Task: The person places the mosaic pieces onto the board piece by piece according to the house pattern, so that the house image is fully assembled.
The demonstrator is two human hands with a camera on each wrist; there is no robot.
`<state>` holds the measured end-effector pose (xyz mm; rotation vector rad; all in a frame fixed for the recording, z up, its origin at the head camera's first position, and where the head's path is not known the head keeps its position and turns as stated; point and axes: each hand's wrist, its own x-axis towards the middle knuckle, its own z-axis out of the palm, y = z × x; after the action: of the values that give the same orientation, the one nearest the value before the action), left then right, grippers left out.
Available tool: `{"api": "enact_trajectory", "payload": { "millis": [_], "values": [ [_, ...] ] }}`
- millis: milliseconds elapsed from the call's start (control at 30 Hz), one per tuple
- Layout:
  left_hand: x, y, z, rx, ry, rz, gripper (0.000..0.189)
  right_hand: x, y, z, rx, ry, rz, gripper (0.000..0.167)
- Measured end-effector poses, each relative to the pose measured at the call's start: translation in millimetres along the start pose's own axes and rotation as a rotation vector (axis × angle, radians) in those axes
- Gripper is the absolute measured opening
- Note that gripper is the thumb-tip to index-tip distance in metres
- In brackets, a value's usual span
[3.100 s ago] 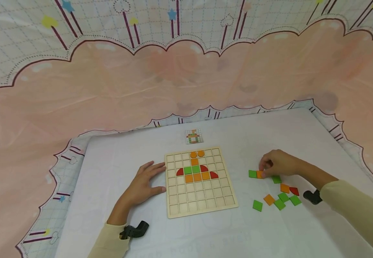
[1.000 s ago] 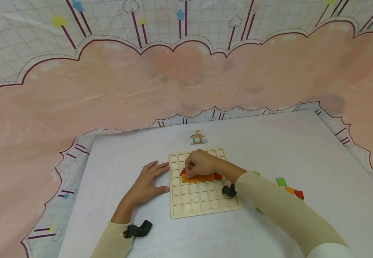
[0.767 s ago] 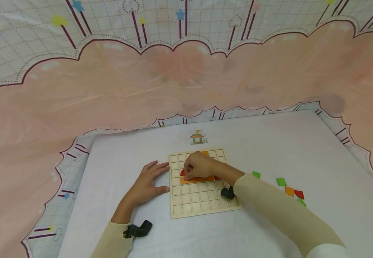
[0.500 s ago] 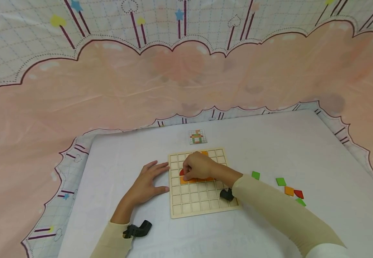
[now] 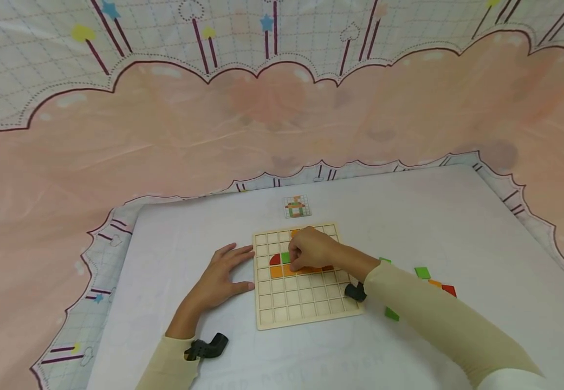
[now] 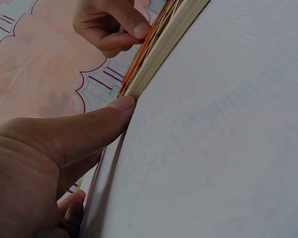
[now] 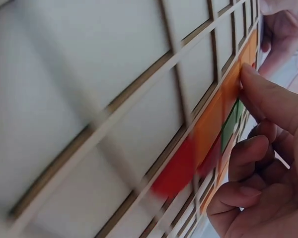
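My right hand (image 5: 313, 249) is low over the wooden grid board (image 5: 298, 317), its other fingers curled behind the thumb. In the right wrist view, the thumb (image 7: 268, 89) touches a row of orange square tiles (image 7: 211, 126), with no tile showing in its grip. At the row's left end, an orange tile (image 5: 276, 272) sits in a cell below a red curved tile (image 5: 275, 260). A green tile (image 5: 285, 258) shows beside it; the hand hides other tiles. My left hand (image 5: 220, 276) has its fingers spread on the table, fingertips and thumb at the board's left edge.
A small pattern card (image 5: 297, 206) lies behind the board. To the right are loose tiles: green (image 5: 422, 272), red (image 5: 449, 291), another green (image 5: 391, 314) and orange, partly covered by my right sleeve (image 5: 438, 314). Each wrist carries a black camera (image 5: 207, 346).
My right hand came from the loose tiles with an orange square, which now lies at the orange row's left end. It has since shifted right along the row. The left hand stayed put.
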<state>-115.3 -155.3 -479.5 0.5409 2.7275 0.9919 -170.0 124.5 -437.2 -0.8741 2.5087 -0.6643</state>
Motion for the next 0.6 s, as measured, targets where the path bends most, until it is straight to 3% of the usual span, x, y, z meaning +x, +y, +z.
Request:
{"api": "enact_trajectory", "payload": {
  "millis": [367, 600],
  "values": [
    [-0.5, -1.8, 1.2, 0.010, 0.005, -0.012, 0.075, -38.2, 42, -17, -0.007, 0.035, 0.081, 0.021],
    [-0.1, -2.0, 2.9, 0.005, 0.004, -0.012, 0.076, -78.7, 74, -32, 0.013, 0.076, 0.084, 0.018]
  ]
}}
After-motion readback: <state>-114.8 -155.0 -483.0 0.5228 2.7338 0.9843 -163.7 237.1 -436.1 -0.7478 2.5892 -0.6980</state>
